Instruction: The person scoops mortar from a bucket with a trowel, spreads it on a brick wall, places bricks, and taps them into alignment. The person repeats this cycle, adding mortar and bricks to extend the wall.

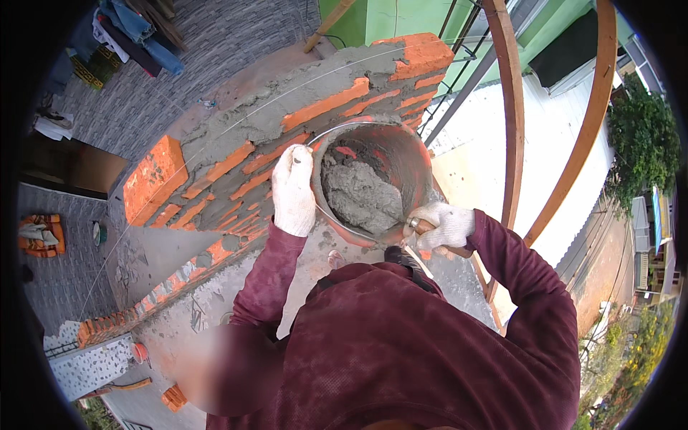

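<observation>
Fingers (299, 160) curled, my left hand (293, 195) holds the wire bail (327, 133) of a mortar bucket (421, 165), centre frame; my right hand (448, 223), closed, grips a wooden handle (423, 226).

Mortar (362, 195) in bucket (414, 154), wall (247, 175) behind left

mortar (362, 197): rough, damp-looking | bucket (417, 159): matt, smeared | tool handle (422, 226): smooth wood | bricks (154, 175): rough, matt | shirt (423, 344): matt cloth

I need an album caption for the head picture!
Left hand holding a bucket of mortar, right hand gripping a wooden handle, by a brick wall.
</observation>
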The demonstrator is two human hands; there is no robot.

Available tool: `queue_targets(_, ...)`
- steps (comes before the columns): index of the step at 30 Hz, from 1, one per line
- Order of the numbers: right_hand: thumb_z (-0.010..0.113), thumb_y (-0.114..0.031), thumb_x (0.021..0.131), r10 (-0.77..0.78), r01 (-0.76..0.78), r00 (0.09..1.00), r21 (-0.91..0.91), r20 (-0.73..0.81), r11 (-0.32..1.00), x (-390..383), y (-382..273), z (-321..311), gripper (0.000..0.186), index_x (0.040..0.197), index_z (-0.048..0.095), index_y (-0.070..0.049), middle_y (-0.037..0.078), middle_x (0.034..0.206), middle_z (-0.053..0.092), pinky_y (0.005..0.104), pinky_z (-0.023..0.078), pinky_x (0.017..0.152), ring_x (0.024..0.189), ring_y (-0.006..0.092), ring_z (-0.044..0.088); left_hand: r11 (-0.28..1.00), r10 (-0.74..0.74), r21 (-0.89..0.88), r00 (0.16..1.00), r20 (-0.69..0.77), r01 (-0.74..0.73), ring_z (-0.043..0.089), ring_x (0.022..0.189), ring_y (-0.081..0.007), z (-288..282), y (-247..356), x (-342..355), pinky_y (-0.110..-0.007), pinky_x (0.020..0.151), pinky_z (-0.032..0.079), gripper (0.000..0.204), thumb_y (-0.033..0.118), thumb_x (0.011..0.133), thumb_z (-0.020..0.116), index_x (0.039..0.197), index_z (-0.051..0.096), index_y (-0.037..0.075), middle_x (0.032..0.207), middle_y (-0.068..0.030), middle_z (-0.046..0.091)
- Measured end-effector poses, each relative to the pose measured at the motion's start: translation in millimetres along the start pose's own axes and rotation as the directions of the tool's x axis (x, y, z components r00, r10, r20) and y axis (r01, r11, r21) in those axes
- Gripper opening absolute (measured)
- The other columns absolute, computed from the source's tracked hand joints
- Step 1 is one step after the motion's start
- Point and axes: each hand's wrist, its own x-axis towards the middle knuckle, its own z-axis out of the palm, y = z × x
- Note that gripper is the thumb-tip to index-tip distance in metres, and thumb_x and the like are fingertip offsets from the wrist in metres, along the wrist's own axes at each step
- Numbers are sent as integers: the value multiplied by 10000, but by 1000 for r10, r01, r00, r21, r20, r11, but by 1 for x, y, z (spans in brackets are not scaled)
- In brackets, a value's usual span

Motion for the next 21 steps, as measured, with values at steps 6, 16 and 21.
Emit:
queue_targets(6, 694, -79, 840, -37, 36, 999, -24, -17, 999, -45, -35, -84, 435, 1242, 599, 56, 37, 718, 592, 273, 483, 451, 472, 115, 562, 982, -98, -170, 994, -50, 88, 567, 951, -97, 5, -34, 5, -292, 864, 476, 325, 388, 1090, 547, 1105, 619, 72, 1029, -4, 621)
queue_targets(16, 630, -115, 848, -236, -33, 920, -661, -313, 750, -62, -200, -226, 302, 1122, 620, 13, -1, 626, 533, 272, 477, 445, 449, 109, 550, 988, -153, -74, 951, -270, 138, 441, 860, -111, 28, -44, -6, -281, 813, 413, 451, 431, 1104, 470, 1040, 600, 4, 920, -15, 528)
queue_targets(21, 604, -79, 862, -650, -150, 745, -987, -152, 60, 2, -163, -266, 203, 1049, 558, -18, 182, 770, 651, 470, 558, 676, 767, 397, 690, 981, -177, 32, 948, -264, 192, 511, 892, -103, 28, -55, -14, -291, 832, 454, 391, 409, 1102, 487, 1039, 604, 42, 961, -12, 575)
